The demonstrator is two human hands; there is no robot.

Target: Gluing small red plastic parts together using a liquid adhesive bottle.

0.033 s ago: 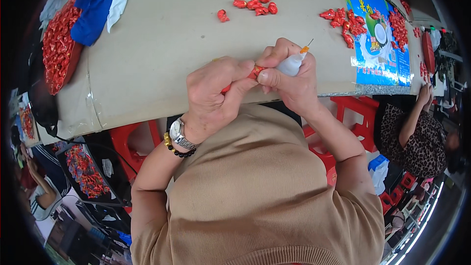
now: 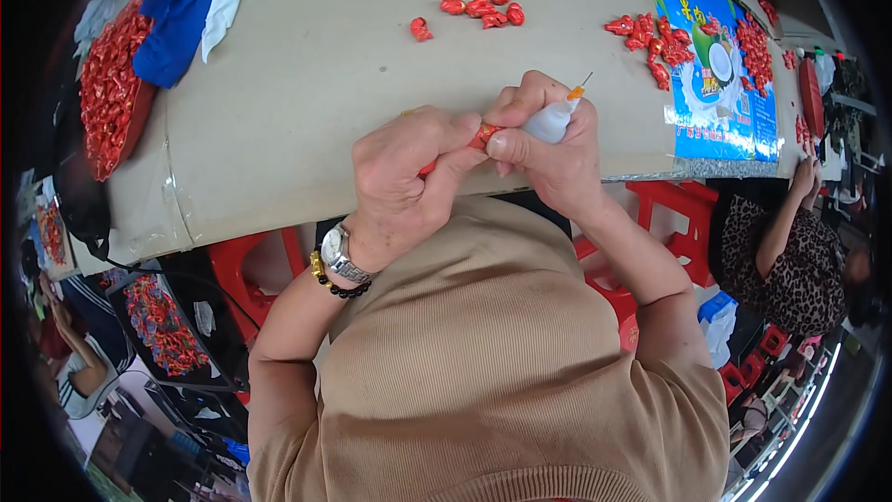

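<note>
Above the table's near edge, my two hands meet around a small glossy red piece with gold marks (image 2: 482,137). My left hand (image 2: 406,172) is closed, pinching its left end; a bit of red also shows lower between its fingers. My right hand (image 2: 567,153) grips the piece's other end with thumb and fingertips. Tucked in that same hand is a white squeeze bottle (image 2: 548,123) with an orange nozzle and thin metal needle, pointing up and away to the right. My fingers hide most of the red piece.
Several similar red pieces (image 2: 481,7) lie on the table (image 2: 297,84) ahead. More rest on and beside a blue printed sheet (image 2: 697,121) at right. At left stands a heaped red tray (image 2: 139,130) with a blue cloth (image 2: 175,23). A co-worker (image 2: 780,260) sits at far right.
</note>
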